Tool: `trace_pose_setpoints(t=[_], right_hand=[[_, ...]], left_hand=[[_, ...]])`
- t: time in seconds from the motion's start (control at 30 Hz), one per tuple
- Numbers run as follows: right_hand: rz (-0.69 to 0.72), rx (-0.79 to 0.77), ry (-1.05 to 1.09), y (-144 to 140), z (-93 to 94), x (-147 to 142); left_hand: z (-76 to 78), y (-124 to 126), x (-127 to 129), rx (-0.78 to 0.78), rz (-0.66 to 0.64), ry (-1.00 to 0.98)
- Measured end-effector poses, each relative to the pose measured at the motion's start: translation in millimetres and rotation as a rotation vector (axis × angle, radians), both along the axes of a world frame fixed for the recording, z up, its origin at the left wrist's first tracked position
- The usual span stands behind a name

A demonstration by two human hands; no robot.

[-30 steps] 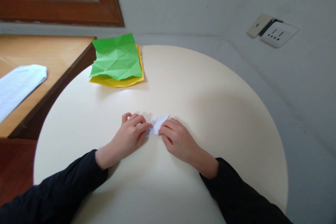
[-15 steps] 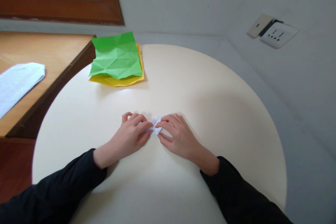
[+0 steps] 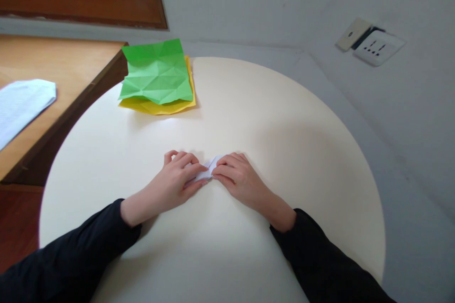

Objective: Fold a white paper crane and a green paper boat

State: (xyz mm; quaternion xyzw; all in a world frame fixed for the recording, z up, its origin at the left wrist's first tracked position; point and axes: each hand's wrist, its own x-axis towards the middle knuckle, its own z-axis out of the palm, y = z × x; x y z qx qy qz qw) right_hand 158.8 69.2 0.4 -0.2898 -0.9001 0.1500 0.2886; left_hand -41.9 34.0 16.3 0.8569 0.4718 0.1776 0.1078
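Note:
A small folded piece of white paper (image 3: 210, 169) lies on the round cream table (image 3: 284, 142), mostly covered by my fingers. My left hand (image 3: 175, 181) presses and pinches its left side with thumb and fingers. From the right, my right hand (image 3: 239, 179) covers the paper's other half, fingertips meeting the left hand's over it. Both arms wear dark sleeves.
A creased green paper sheet (image 3: 156, 73) lies on a yellow sheet (image 3: 167, 105) at the table's far left edge. A wooden desk (image 3: 60, 71) with a white printed paper (image 3: 19, 106) stands to the left. A wall socket (image 3: 377, 46) is at the right.
My right hand has slid left over the white paper, so less of it shows. The left hand has stayed in place.

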Motion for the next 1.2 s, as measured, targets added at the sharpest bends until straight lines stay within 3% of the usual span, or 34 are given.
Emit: trace_pose_setpoints(t=[0.57, 1.2], right_hand=[[-0.147, -0.181, -0.175, -1.2, 8.1, -13.4], [-0.180, -0.213, -0.221, 0.9, 12.4, -18.6]], left_hand=[[-8.9, 3.9, -0.8, -0.041, 0.011, -0.083], [-7.0, 6.1, 0.7, -0.059, -0.016, -0.161]])
